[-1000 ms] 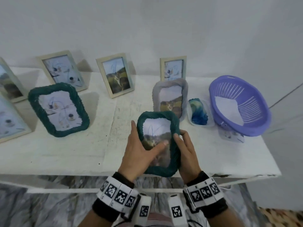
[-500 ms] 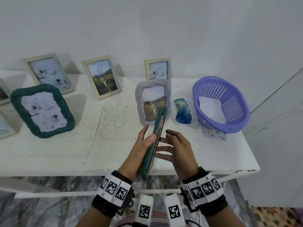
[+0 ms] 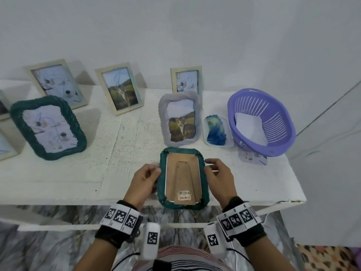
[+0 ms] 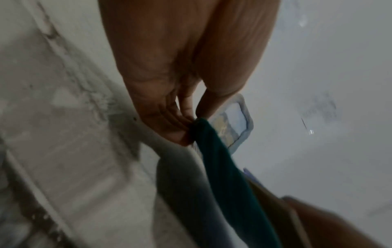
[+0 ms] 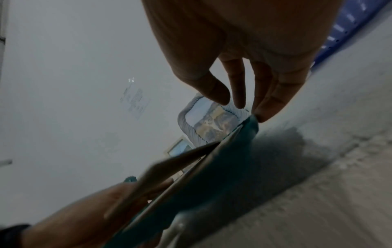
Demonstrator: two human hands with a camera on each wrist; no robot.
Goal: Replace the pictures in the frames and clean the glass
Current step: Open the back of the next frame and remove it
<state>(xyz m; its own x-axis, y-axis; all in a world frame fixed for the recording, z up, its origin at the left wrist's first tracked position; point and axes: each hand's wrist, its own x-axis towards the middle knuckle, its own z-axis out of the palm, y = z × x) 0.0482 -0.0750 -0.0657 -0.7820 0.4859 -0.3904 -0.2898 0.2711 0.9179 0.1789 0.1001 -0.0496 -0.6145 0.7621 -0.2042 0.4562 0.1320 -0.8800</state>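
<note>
Tabletop (image 3: 58,173) first: white, carrying a row of standing frames along the wall, a purple basket (image 3: 277,137) with white paper in it at the far right, and a small tray holding a blue cloth (image 3: 215,130) just beside the basket.

Green frame (image 3: 183,178) next: face down at the near edge of the tabletop, its near end hanging slightly past the edge, directly in front of the grey frame (image 3: 180,118) with the cat picture. Brown backing board (image 3: 182,177) turned up, stand folded nearly flat, barcode sticker near the bottom.

Step in hand, by the look of it: opening the back to get the old picture out. Glass underneath, so no cleaning possible yet.

Next move likely: finding the tabs or the board's edge, lifting the backing free, sliding the picture out. Calls for a fingertip under the board while the other hand steadies the frame; worth minding the overhang, since a push toward the body could tip the frame off.

Left hand (image 3: 143,182): fingers curled, pinching the frame's left rim between thumb and fingers, clear in the left wrist view.

Right hand (image 3: 218,177): fingers bent loosely at the right rim, one fingertip touching the top right corner, thumb apart; no firm grasp visible.
</note>
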